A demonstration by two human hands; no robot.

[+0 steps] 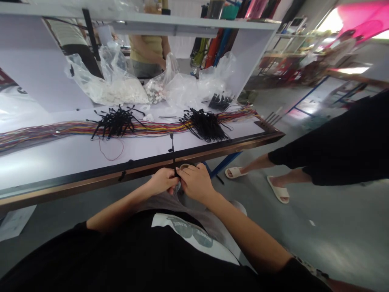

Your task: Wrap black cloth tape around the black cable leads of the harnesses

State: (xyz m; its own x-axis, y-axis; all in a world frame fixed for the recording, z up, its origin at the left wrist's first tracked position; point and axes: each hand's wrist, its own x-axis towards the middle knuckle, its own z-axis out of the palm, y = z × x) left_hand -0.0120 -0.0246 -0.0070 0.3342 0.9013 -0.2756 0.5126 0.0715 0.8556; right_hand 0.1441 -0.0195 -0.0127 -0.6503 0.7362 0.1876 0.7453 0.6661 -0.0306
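Observation:
My left hand (pixel 162 181) and my right hand (pixel 196 181) meet close to my body, just below the table's front edge (pixel 91 178). Both are closed in a pinch on a thin black cable tie (pixel 172 151) that sticks up between them past the edge. What lies under the fingers is hidden. On the white tabletop (pixel 60 156) a long bundle of coloured wires (pixel 60 130) runs left to right. Two heaps of black cable ties rest on it, one left of centre (pixel 115 121) and one to the right (pixel 206 123).
Clear plastic bags of small white parts (pixel 121 91) sit at the back under a shelf (pixel 182 25). A loose red wire loop (pixel 111 151) lies on the table. One person in white sandals (pixel 278 188) stands at the right; another person (pixel 148 52) works behind the table.

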